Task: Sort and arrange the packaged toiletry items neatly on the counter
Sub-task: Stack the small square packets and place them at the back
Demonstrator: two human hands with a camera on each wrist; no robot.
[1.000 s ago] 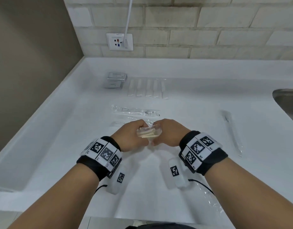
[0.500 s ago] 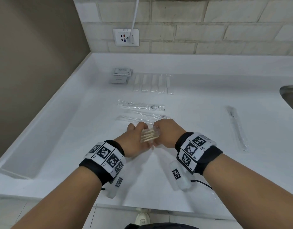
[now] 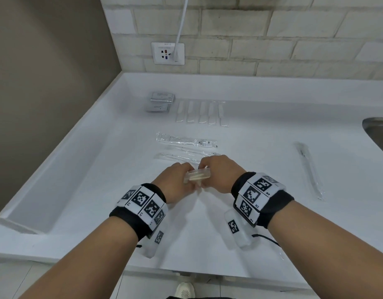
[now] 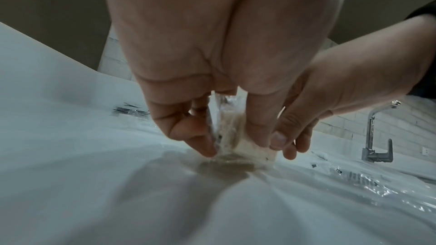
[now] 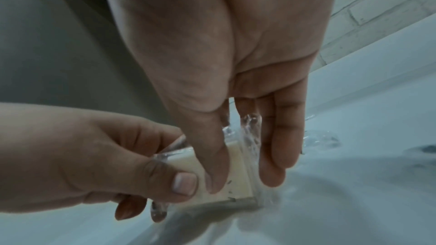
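A small clear packet of cream-coloured sticks [image 3: 197, 175] is held between both hands over the middle of the white counter [image 3: 261, 134]. My left hand [image 3: 177, 182] pinches its left end and my right hand [image 3: 218, 173] pinches its right end. In the left wrist view my left hand [image 4: 235, 144] holds the packet [image 4: 232, 128] between thumb and fingers, with its lower edge touching the counter. The right wrist view shows my right hand [image 5: 245, 183] gripping the same packet [image 5: 238, 170] and the left hand's thumb [image 5: 184, 182] pressed on its near face.
At the back lie stacked grey sachets [image 3: 161, 101] and a row of white packets [image 3: 200, 112]. Clear-wrapped toothbrushes [image 3: 186, 142] lie just beyond my hands. One long wrapped item [image 3: 309, 169] lies to the right, near the sink [image 3: 378, 132]. A wall socket [image 3: 168, 53] holds a plugged cable.
The packet has turned from lying flatter between my hands to standing on its edge. Both hands have kept their hold and shifted slightly forward, towards the toothbrushes.
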